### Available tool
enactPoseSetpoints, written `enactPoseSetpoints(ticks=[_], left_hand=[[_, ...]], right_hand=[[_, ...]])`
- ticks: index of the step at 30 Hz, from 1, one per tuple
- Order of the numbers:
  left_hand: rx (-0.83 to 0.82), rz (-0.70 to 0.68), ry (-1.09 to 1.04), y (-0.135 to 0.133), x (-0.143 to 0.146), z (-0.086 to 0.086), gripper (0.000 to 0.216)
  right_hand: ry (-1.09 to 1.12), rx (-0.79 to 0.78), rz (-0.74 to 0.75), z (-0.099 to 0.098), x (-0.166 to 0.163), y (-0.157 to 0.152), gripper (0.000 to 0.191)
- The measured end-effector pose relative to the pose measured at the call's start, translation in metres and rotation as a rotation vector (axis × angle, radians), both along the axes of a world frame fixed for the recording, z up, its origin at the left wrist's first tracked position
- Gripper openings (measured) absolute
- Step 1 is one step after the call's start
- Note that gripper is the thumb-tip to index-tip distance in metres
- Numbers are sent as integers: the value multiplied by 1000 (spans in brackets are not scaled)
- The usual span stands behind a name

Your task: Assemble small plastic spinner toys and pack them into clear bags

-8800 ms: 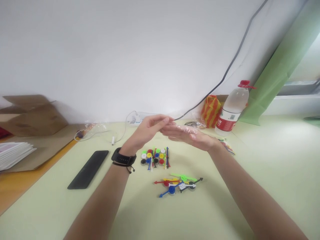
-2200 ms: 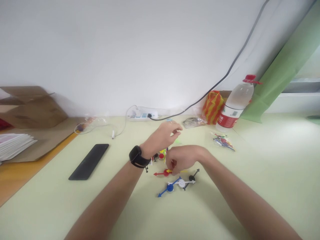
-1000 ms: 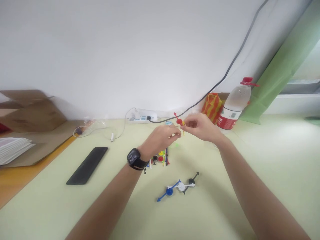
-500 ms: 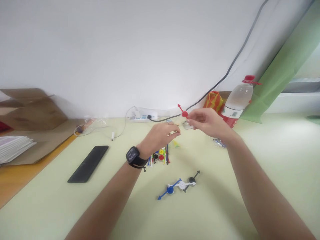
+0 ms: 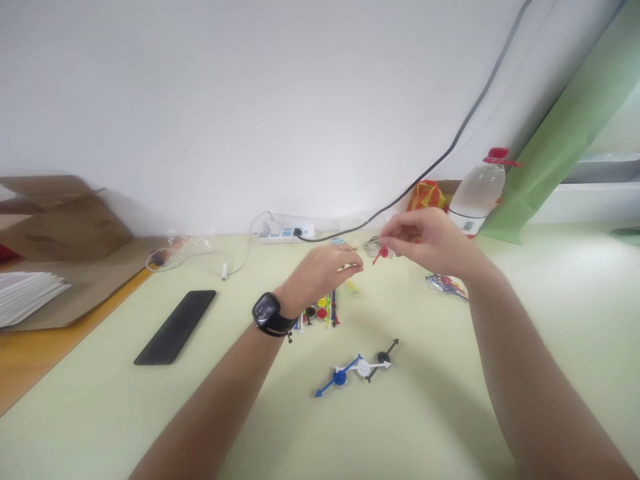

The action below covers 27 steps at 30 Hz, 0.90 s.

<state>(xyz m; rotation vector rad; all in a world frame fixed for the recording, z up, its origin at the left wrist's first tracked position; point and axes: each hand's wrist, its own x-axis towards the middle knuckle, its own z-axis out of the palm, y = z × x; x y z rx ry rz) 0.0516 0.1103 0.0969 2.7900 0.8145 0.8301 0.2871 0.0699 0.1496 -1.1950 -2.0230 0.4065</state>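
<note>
A red arrow spinner (image 5: 383,253) is pinched between the thumb and fingers of my right hand (image 5: 423,240), held above the table and partly hidden by the fingers. My left hand (image 5: 327,270), wearing a black watch, hovers beside it with loosely bent fingers apart and nothing visible in them. Below the left hand lies a group of small coloured spinner parts (image 5: 321,312), partly covered by the wrist. Nearer to me, a blue arrow spinner (image 5: 339,378), a white arrow spinner (image 5: 363,368) and a black arrow spinner (image 5: 383,359) lie in a row.
A black phone-like slab (image 5: 176,327) lies left. Along the wall are a power strip (image 5: 285,230) and cables. To the right stand a large bottle (image 5: 475,193) and a bag of small parts (image 5: 445,285). A cardboard box (image 5: 65,220) and a paper stack (image 5: 30,297) are far left.
My right hand has turned the red spinner so its visible arm points down-left instead of up-left, and has shifted slightly right. My left hand has barely moved.
</note>
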Motion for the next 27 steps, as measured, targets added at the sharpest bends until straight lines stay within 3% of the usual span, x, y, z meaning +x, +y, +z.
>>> enactPoseSetpoints(ticks=[13, 20, 27], left_hand=[[-30, -65, 35, -4, 4, 2, 18], [-27, -77, 39, -5, 5, 3, 18], [67, -14, 97, -5, 4, 4, 23]], right_hand=[[-28, 102, -25, -10, -31, 3, 11], [-232, -14, -43, -16, -27, 8, 14], [-386, -5, -172, -18, -29, 10, 21]])
